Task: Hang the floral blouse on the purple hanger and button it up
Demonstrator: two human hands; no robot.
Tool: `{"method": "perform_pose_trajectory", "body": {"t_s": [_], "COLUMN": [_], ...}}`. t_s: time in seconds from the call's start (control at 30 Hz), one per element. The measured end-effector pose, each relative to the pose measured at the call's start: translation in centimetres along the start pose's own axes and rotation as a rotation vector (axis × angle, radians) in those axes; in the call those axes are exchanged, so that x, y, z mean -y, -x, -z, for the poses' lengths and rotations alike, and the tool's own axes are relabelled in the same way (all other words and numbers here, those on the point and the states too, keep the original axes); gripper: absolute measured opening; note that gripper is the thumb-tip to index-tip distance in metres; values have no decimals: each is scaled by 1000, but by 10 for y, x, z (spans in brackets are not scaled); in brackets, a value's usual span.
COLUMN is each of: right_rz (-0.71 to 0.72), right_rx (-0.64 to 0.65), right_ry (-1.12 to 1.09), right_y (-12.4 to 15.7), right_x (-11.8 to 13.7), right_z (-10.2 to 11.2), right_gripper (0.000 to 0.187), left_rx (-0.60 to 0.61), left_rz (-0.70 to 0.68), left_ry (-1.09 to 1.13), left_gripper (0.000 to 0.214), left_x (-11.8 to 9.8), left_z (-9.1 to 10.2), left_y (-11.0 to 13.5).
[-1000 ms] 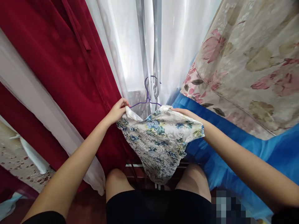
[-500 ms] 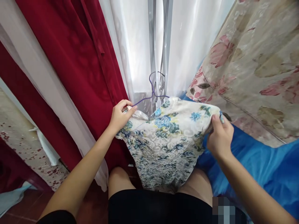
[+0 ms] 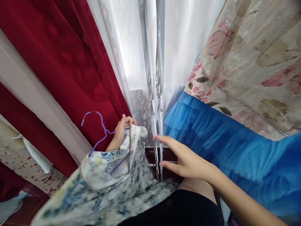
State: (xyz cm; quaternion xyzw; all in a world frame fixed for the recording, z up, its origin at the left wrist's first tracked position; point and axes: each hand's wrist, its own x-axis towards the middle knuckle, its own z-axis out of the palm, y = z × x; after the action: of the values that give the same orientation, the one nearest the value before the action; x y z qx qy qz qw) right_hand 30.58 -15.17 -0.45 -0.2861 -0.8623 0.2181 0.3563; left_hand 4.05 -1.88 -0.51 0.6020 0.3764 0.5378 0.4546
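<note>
A white floral dress (image 3: 103, 185) with blue, green and yellow flowers hangs on a thin purple hanger (image 3: 103, 125), slanting down to the left over my lap. Its neckline, with white lining, faces up and shows part of the hanger inside. My left hand (image 3: 121, 131) is closed around the dress's far shoulder, partly behind the fabric and the hanger. To the right, my right hand (image 3: 185, 157) holds nothing; its fingers and thumb are apart and point left towards the dress, without touching it. Motion blurs the dress and the fingers of my right hand.
Red curtain-like cloth (image 3: 63, 59) hangs on the left, white cloth (image 3: 190, 37) ahead. Shiny grey metal bars (image 3: 152, 78) stand upright in the middle. Floral fabric (image 3: 249, 62) and ruffled blue fabric (image 3: 225, 144) fill the right side.
The dress and hanger have swung left and turned, with the hook now at the left. My right hand has let go of the dress and opened. My left hand still holds it.
</note>
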Motion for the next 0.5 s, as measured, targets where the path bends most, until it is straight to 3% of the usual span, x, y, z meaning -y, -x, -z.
{"method": "perform_pose_trajectory", "body": {"t_s": [0.1, 0.2, 0.27, 0.37, 0.5], "right_rz": [3, 105, 148, 167, 153], "right_rx": [-136, -213, -300, -364, -433], "right_ry": [188, 230, 243, 306, 365], "right_y": [-3, 4, 14, 26, 35], "right_x": [-38, -54, -58, -62, -64], "right_z": [-22, -46, -56, -55, -31], "right_gripper": [118, 120, 118, 117, 112], "left_rx": [293, 533, 629, 588, 505], "left_rz": [92, 147, 159, 155, 180], "left_ry": [321, 397, 383, 428, 440], "left_gripper": [55, 47, 41, 38, 33], "left_x": [-10, -24, -33, -46, -58], "left_z": [-46, -80, -94, -111, -133], "left_y": [20, 41, 53, 59, 42]}}
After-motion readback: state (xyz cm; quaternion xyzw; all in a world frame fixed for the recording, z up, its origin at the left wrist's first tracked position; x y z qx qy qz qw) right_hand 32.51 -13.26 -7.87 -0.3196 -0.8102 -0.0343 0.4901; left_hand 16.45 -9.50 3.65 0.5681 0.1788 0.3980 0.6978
